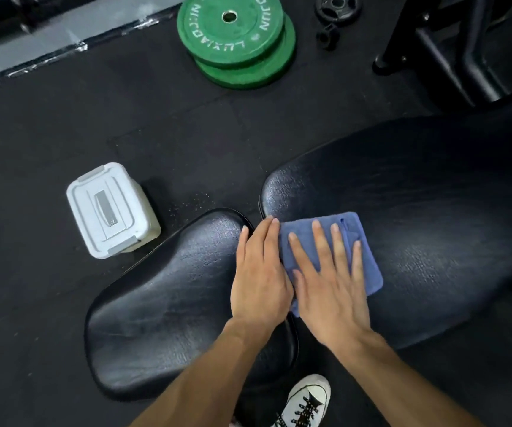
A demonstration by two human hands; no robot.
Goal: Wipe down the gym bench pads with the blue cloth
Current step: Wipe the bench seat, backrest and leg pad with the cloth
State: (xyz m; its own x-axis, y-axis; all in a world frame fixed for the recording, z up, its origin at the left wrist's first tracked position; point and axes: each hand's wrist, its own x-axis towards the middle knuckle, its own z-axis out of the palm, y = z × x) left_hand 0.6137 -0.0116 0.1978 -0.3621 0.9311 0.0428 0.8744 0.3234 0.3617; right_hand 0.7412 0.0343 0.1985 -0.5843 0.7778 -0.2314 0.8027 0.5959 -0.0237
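Two black bench pads fill the lower middle and right: a smaller seat pad (168, 309) and a long back pad (427, 217), with a narrow gap between them. A folded blue cloth (368, 269) lies flat on the near end of the back pad. My right hand (331, 285) presses on the cloth with fingers spread. My left hand (260, 272) lies flat beside it, fingers together, over the gap and the seat pad's edge, touching the cloth's left side.
A white lidded plastic box (111, 211) stands on the black rubber floor left of the seat pad. Two stacked green weight plates (236, 41) lie further off, with small black plates (338, 9) and a black machine frame (452, 47) at the top right. My white shoe (307, 402) is below.
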